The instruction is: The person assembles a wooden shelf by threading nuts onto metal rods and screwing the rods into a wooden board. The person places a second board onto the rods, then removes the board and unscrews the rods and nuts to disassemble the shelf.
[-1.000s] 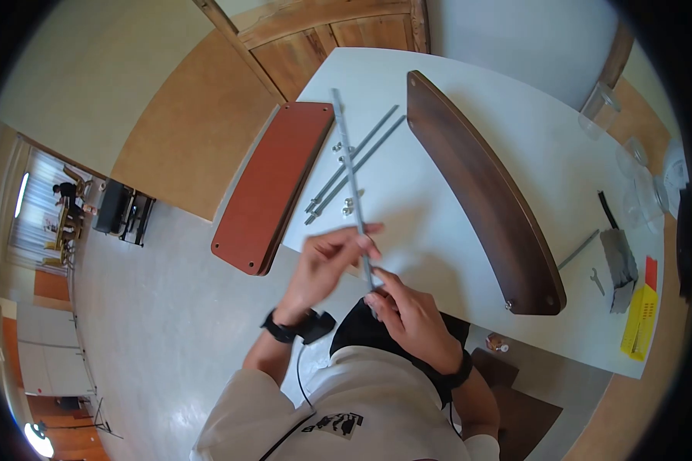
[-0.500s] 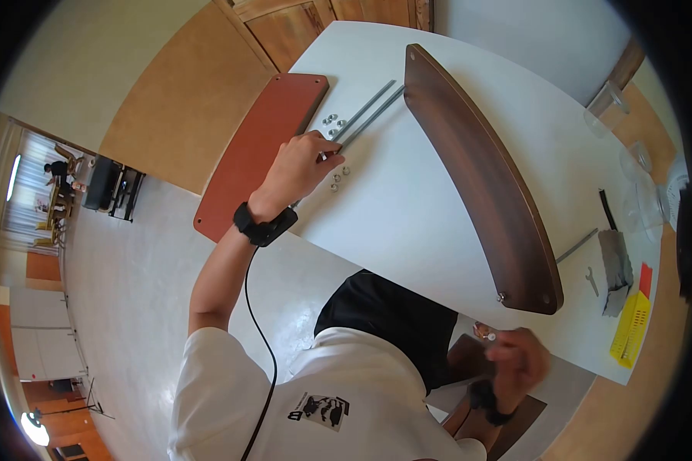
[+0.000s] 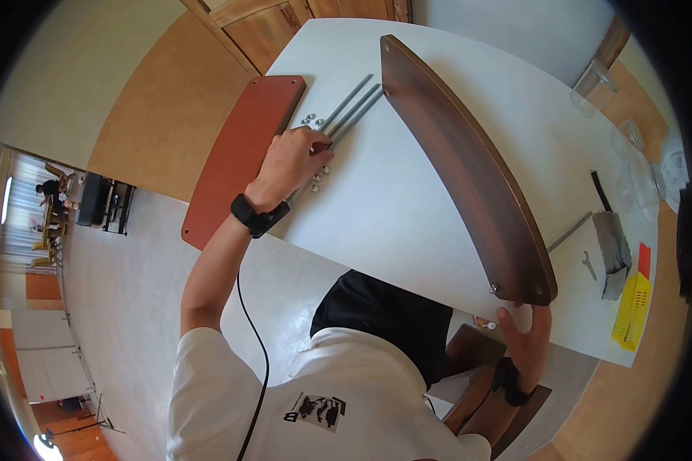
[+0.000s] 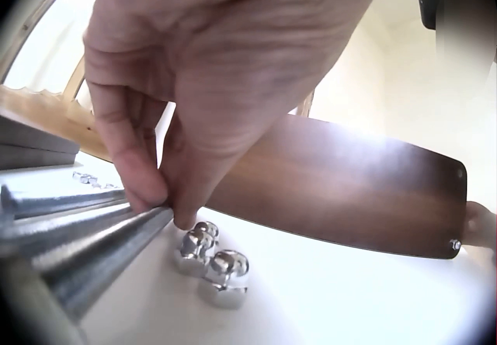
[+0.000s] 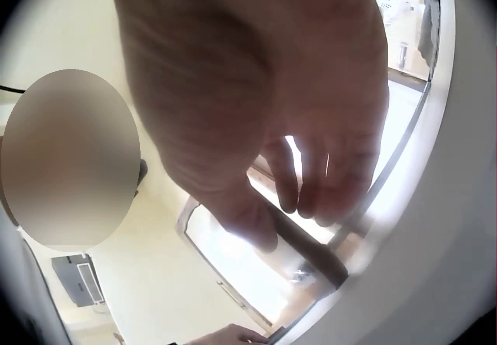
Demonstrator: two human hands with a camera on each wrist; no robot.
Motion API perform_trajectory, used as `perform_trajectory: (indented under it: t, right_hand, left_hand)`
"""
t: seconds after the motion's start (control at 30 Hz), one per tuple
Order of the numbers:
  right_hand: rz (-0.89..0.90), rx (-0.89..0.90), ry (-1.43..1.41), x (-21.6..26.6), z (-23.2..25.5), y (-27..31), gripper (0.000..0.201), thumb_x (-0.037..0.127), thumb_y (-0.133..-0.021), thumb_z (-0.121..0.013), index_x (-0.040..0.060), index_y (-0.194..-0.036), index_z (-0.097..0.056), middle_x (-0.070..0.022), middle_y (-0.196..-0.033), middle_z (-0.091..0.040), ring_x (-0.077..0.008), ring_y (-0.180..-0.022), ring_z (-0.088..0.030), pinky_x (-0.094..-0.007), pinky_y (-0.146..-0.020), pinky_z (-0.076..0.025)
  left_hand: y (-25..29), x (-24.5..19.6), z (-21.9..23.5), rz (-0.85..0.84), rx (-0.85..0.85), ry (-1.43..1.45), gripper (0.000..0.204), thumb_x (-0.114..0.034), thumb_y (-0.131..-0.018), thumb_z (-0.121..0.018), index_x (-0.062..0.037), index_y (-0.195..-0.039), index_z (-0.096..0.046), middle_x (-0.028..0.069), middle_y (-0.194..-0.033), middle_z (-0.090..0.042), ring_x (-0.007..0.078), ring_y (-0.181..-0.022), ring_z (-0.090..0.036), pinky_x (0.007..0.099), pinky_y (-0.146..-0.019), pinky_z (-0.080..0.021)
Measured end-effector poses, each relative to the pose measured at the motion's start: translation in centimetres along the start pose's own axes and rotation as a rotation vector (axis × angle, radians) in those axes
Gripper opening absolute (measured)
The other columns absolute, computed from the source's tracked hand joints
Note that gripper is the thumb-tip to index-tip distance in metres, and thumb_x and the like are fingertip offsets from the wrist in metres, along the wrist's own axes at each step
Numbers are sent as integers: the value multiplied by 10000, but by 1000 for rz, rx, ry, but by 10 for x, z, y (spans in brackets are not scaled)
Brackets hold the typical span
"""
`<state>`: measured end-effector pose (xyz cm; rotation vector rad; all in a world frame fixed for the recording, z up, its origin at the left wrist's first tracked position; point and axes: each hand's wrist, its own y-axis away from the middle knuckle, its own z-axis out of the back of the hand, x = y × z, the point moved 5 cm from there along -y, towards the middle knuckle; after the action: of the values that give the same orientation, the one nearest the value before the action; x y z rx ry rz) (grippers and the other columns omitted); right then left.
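My left hand (image 3: 288,163) pinches a grey metal rod (image 4: 116,256) between thumb and fingers, low over the white table. Two more rods (image 3: 350,100) lie close alongside it. Shiny cap nuts (image 4: 227,271) stand just beside the fingertips, with several others (image 3: 312,120) on the far side of the rods. At the near end of a curved dark brown board (image 3: 469,165), my right hand (image 3: 532,346) has its thumb spread away from its fingers. The board's end appears between that thumb and the fingers in the right wrist view. A bright fastener (image 3: 494,289) sits at the board's near corner.
A reddish-brown board (image 3: 242,146) lies along the table's left edge. To the right are a small wrench (image 3: 588,265), a grey pouch (image 3: 612,250), a yellow tray (image 3: 632,315) and another rod (image 3: 569,232). Clear containers (image 3: 593,91) stand at the far right edge.
Both hands first held one rod near the body. The left hand brought it down beside the other two rods; the right let go and swung right to the dark board's near end.
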<state>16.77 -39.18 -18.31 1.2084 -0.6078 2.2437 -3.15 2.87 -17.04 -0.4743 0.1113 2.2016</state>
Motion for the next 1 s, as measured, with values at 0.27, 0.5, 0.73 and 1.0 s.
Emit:
perform_trajectory:
  t: [0.27, 0.5, 0.73, 1.0]
  right_hand:
    - [82, -45, 213, 4, -19, -14, 159, 116, -909, -743, 12, -1027, -715, -179, -1011, -712, -392, -899, -672, -433, -815, -519]
    - [117, 106, 157, 13, -34, -18, 170, 85, -919, -721, -29, -1043, -693, -217, -1074, -683, -421, -902, -651, -427, -799, -524]
    - [255, 318, 155, 29, -54, -14, 443, -19, -864, -674, -6, -1297, -583, -212, -1309, -598, -400, -1047, -625, -460, -887, -537]
    - [330, 256, 314, 27, -46, -23, 297, -18, -849, -641, -20, -1144, -669, -170, -1292, -617, -376, -1041, -628, -451, -850, -550]
  left_hand:
    - [16, -12, 14, 31, -136, 48, 212, -145, -892, -755, -29, -1051, -676, 72, -870, -684, 175, -778, -648, 317, -695, -513]
    - [92, -136, -55, -181, 252, 593, 104, -59, -963, -680, -42, -1065, -668, 53, -914, -686, 150, -781, -667, 306, -638, -492]
    - [100, -186, -89, -387, 283, 544, 208, -204, -937, -746, -48, -1033, -646, 83, -878, -668, 301, -765, -692, 400, -679, -555]
    - [116, -196, -107, -298, 252, 444, 221, -209, -1019, -626, 0, -1064, -573, 174, -888, -682, 390, -706, -677, 466, -614, -541]
